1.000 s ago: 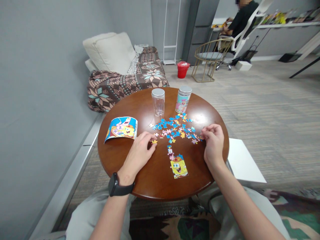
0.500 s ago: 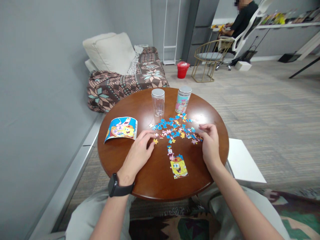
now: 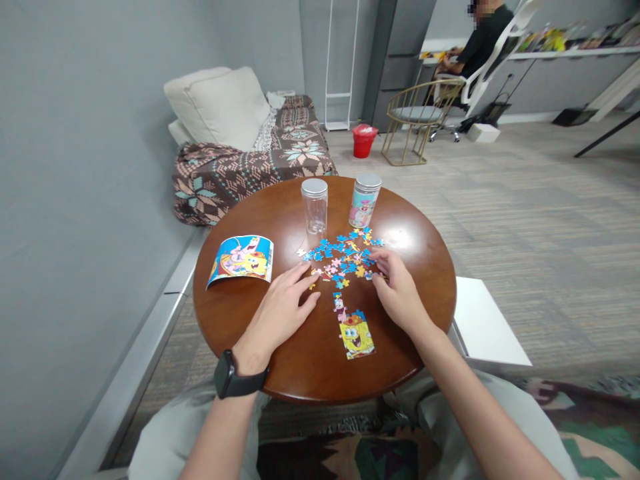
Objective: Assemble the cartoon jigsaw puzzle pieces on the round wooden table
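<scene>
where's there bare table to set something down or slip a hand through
Bare wood shows between the card and clear jar, between the left hand and joined pieces, and from the right hand out to the table's right rim. It's crowded in the middle, with loose pieces up to the jars.

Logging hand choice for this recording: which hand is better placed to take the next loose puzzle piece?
Probably the right hand: its bent fingers reach in at the right side of the pile. The left hand lies flatter, at the left edge, with fewer pieces beside it.
</scene>
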A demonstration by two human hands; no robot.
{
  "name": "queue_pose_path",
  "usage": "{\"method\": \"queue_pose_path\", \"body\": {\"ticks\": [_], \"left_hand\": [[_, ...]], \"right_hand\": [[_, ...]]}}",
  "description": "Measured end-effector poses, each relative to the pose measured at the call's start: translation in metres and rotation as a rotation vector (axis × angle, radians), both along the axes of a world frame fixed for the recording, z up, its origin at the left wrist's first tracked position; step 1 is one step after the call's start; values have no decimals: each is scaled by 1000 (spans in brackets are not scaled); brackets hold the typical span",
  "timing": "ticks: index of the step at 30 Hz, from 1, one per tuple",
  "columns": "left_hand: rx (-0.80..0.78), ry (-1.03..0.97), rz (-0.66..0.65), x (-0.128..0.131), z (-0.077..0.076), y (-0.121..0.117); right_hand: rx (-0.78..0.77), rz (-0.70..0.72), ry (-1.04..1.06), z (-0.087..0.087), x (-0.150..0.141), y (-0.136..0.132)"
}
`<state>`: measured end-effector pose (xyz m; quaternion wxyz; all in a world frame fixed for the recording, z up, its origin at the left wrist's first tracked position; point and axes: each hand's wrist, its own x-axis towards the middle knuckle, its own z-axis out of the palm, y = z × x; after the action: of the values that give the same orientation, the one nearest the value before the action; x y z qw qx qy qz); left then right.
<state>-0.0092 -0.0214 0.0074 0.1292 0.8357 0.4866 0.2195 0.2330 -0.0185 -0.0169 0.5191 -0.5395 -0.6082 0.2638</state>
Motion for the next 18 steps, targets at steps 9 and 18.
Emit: {"method": "queue_pose_path", "body": {"ticks": [9,18], "left_hand": [[-37,1,-259,8,12,-7],[-48,9,-272,7,9,-7]], "right_hand": [[131,247,-243,24,-7,-12],[191,309,-484,19,-10,-12]]}}
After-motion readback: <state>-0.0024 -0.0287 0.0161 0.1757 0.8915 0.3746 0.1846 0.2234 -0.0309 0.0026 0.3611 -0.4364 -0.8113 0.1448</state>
